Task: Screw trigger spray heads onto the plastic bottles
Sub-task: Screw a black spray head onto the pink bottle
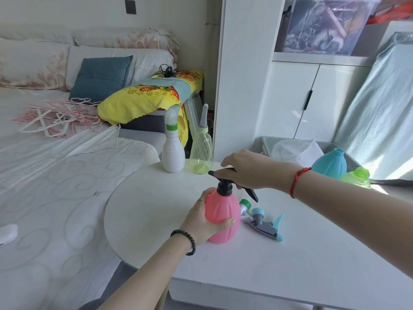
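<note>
**While left hand clamps pink bottle, right hand is on the black head**

- Pink bottle (220, 211) stands upright on the white table (145, 209), near the front edge.
- Left hand (201, 222) is wrapped round its lower body, thumb across the front.
- Black head (224, 186) sits on the bottle neck, collar down on it. Can't tell how far the thread is seated.
- Right hand (248, 171) grips the head from above, fingers curled over the body. The nozzle pokes out to the left and the trigger lever hangs below the palm.
- Two loose heads lie on the table just right of the pink bottle: a white-green head (244, 205), and beside it a grey-teal head (266, 227).
- White bottle (173, 153) and clear bottle (201, 151) stand side by side at the table's far edge, heads on.
- Blue bottle (329, 163) and green bottle (357, 177) are behind the right forearm, necks open.
</note>
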A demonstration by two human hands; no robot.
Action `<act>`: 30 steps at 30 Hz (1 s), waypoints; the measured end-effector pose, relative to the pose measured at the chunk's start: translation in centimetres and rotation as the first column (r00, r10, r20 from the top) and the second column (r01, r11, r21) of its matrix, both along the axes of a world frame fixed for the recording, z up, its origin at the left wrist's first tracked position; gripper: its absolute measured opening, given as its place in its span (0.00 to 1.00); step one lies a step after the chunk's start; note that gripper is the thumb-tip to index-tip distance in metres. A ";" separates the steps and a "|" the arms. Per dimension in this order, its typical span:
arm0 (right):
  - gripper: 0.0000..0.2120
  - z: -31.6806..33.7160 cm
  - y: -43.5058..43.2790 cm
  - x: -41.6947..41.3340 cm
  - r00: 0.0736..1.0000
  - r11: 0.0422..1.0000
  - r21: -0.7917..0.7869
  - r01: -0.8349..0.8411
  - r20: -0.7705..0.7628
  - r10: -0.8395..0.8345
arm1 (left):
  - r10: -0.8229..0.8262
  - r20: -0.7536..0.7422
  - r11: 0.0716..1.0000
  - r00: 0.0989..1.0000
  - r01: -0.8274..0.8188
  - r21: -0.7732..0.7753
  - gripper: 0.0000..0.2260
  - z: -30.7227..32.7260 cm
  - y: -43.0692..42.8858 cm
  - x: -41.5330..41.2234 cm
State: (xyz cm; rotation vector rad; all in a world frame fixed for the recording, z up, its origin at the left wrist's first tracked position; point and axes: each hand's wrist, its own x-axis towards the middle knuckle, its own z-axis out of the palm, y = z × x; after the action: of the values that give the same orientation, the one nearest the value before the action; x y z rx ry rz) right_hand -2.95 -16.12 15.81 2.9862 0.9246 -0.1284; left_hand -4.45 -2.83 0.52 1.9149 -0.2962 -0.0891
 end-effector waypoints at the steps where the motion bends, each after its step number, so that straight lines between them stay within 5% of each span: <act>1: 0.17 0.1 -0.1 0.2 1.000 1.000 0.023 0.011 -0.028 -0.010 | -0.002 0.001 1.000 1.000 0.002 -0.002 0.31 0.0 0.0 0.0; 4: 0.25 1.7 -0.7 0.3 0.989 0.987 0.151 0.055 -0.143 -0.033 | -0.002 0.005 1.000 1.000 0.003 -0.011 0.30 -0.1 0.0 0.1; 11: 0.34 3.2 -0.4 0.7 0.983 0.963 -0.204 -0.174 0.025 0.183 | -0.020 0.007 1.000 1.000 0.020 -0.006 0.30 -0.1 0.0 0.0; 17: 0.33 3.4 -0.8 1.2 0.850 0.730 -0.601 -0.326 0.152 0.505 | -0.042 -0.001 0.999 0.999 0.042 0.011 0.30 0.0 0.1 0.0; 30: 0.23 3.9 -0.7 1.1 0.803 0.618 -0.698 -0.361 0.105 0.587 | -0.125 -0.022 0.985 0.992 0.127 0.120 0.31 0.8 0.1 0.6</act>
State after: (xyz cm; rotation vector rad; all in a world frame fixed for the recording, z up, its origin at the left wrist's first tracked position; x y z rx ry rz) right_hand -1.86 -16.80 19.69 1.9513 1.2729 0.0502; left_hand -3.81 -2.74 1.35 2.0137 -0.4106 -0.2091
